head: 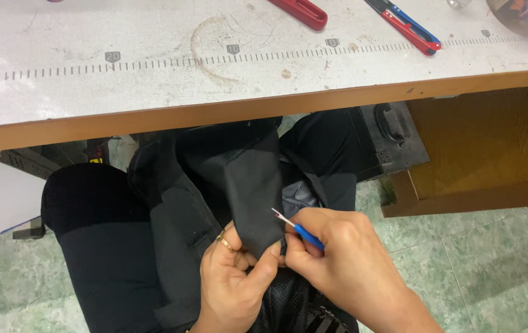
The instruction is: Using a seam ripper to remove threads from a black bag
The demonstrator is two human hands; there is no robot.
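Low in the head view, the dark fabric (248, 185) is pinched by the left hand (236, 277), thumb pressed on its front face and fingers curled behind, a gold ring (225, 241) showing on 1 finger. Just right of the fabric, the right hand (338, 259) is closed around a blue-handled seam ripper (298, 228), gripped between thumb and fingertips. The ripper's long axis is seen running from lower right up to upper left, its thin metal tip laid against the right edge of the fabric, just above the left thumb. Both hands are touching the fabric or nearly so, the right being the nearer to the tip's contact point. The fabric is draped over the lap, rising from the hands toward the table edge (264, 111) above it. Well beyond the fabric, on the white tabletop with its printed ruler (153, 61), a red tool (301, 11) and red-and-blue snips (409, 26) are seen lying, apart from each other.
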